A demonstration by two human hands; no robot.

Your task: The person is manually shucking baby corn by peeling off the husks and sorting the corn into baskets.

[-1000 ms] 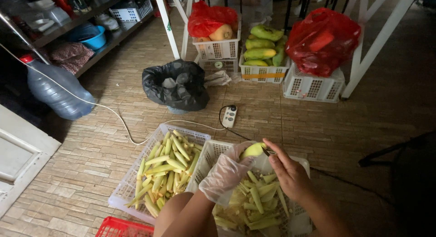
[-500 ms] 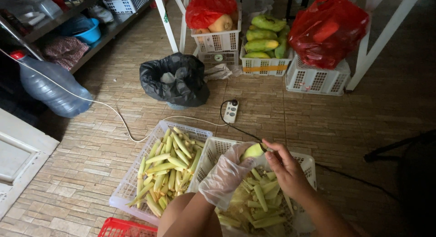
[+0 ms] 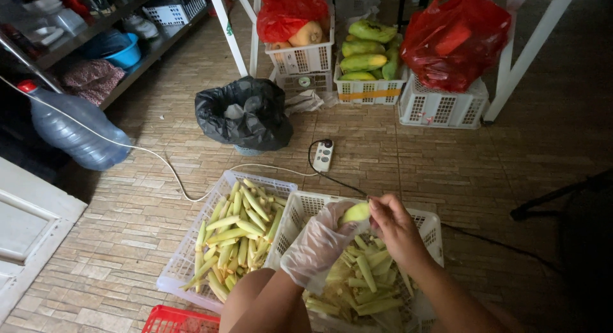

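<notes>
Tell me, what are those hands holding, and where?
A pale green fruit piece, pinched between the gloved left hand below and the bare right hand beside its tip.

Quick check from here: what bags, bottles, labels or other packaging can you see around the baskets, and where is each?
Black bag: floor, centre, lining a bin, crumpled, open.
Left red bag: on a white crate, top centre, bulging.
Right red bag: on a white crate, top right, large, knotted.
Water bottle: lying on the floor, left, clear blue, red cap.
Orange label: strip on the front of the green-fruit crate.
No screens or signs.
</notes>
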